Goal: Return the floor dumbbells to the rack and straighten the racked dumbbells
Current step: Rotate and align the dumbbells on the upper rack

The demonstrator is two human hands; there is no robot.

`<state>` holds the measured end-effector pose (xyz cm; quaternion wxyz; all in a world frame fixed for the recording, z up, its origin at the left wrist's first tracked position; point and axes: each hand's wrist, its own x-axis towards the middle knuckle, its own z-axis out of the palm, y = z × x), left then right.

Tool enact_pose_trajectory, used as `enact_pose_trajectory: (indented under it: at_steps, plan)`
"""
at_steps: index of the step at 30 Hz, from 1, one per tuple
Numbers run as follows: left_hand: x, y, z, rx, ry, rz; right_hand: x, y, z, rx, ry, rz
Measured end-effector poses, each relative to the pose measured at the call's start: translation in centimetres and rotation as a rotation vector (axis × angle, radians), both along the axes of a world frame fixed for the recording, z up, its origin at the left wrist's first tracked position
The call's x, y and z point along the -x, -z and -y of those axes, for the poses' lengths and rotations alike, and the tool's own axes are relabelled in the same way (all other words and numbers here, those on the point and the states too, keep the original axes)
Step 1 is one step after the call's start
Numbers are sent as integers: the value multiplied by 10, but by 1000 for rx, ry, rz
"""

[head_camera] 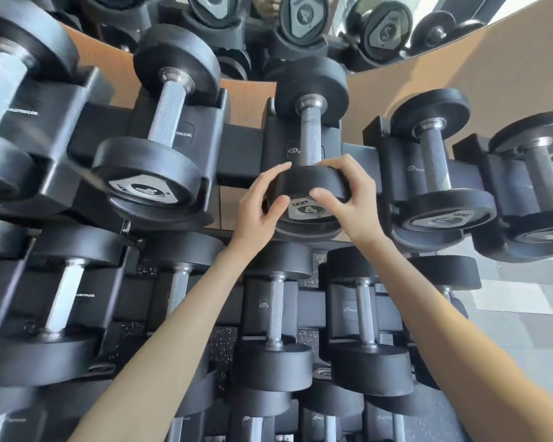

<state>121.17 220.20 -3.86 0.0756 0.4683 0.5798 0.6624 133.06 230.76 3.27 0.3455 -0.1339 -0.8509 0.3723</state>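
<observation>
The dumbbell (310, 145) sits in its cradle on the top row of the rack (243, 148), just above the middle of the frame, with its near head marked with a 4 turned toward you. You have both hands on that near head: your left hand (262, 205) wraps its left edge and your right hand (348, 196) its right edge, fingers (339, 165) curled over the rim and thumbs pressed on the face by the label, so both are closed on the dumbbell. Both forearms reach up from the bottom of the frame, nearly straight, wrists slightly bent back. It looks small, likely light for its kind, but it is stiff and dense, and the rubber head should give decent grip without slipping. Holding the head suits turning it so the label sits level; for lifting, the ridged metal handle would be the surer hold. The neighbouring dumbbell (155, 145) at left center rests in its own cradle, well apart from your hands.
</observation>
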Motion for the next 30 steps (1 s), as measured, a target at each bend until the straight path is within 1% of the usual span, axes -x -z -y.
enact_pose_trajectory:
  at_steps: [3, 6, 8, 10, 11, 12, 13, 14, 16, 18, 20, 22, 26, 28, 30]
  plan:
    - [-4, -2, -11, -52, -70, -18, 1, 8, 1, 86, 61, -114]
    - [-3, -8, -19, -67, -110, -111, 0, 13, 1, 169, 98, -172]
    - [-2, -17, -22, -56, -121, -257, -2, 24, 2, 294, 157, -219]
    - [-2, -29, -26, -15, -181, -483, -8, 31, 4, 455, 186, -235]
    - [-3, -34, -26, 4, -205, -550, -11, 31, 2, 484, 170, -211]
    - [-3, -37, -25, 24, -211, -558, -14, 29, -1, 476, 135, -166]
    - [-3, -36, -22, 36, -200, -520, -17, 25, -4, 447, 83, -113]
    - [-2, -32, -18, 32, -176, -437, -18, 20, -7, 410, 22, -75]
    - [0, -18, -8, -24, -114, -185, -15, 11, -8, 324, -68, -58]
    - [1, -6, -2, -95, -44, 30, -8, 9, -3, 281, -67, -73]
    - [1, -3, -2, -113, 27, 146, -3, 12, 4, 346, -28, -119]
    - [0, -8, -5, -96, 75, 191, -4, 17, 4, 426, 19, -185]
    - [-3, -18, -10, -69, 86, 187, -8, 21, -2, 524, 66, -236]
    - [-3, -24, -11, -32, 110, 160, -8, 23, -2, 582, 76, -268]
    - [-3, -30, -15, 14, 125, 102, -7, 26, -2, 689, 104, -315]
